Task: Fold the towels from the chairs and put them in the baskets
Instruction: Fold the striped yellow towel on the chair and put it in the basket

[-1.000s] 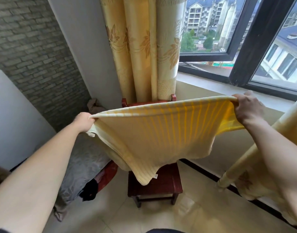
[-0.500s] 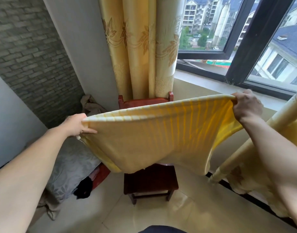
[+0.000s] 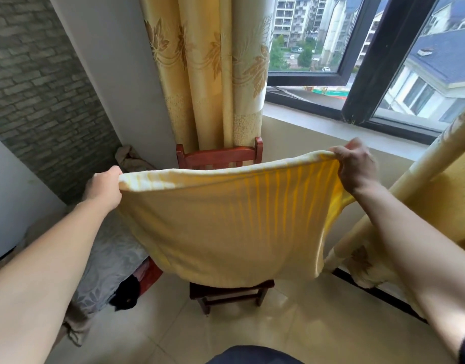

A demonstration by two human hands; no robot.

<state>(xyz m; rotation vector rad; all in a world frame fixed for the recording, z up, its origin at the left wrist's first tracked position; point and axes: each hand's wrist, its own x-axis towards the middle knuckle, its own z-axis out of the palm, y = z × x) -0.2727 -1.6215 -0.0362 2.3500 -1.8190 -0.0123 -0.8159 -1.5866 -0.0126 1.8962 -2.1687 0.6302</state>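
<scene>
A yellow striped towel (image 3: 226,227) hangs stretched out in the air in front of me. My left hand (image 3: 105,190) grips its upper left corner and my right hand (image 3: 356,166) grips its upper right corner. The towel hangs doubled over, its lower edge level across the seat of a red wooden chair (image 3: 218,156), whose backrest shows above the towel. No basket is in view.
Yellow curtains (image 3: 207,74) hang behind the chair, and another curtain (image 3: 410,206) slants down at the right. A window ledge (image 3: 331,127) runs along the wall. A grey cushion (image 3: 113,258) with dark cloth lies at the left on the tiled floor (image 3: 252,332).
The dangling lower corner of the towel has swung up and the cloth now hangs flat and even. Both hands have kept their grip and shifted a little lower and closer.
</scene>
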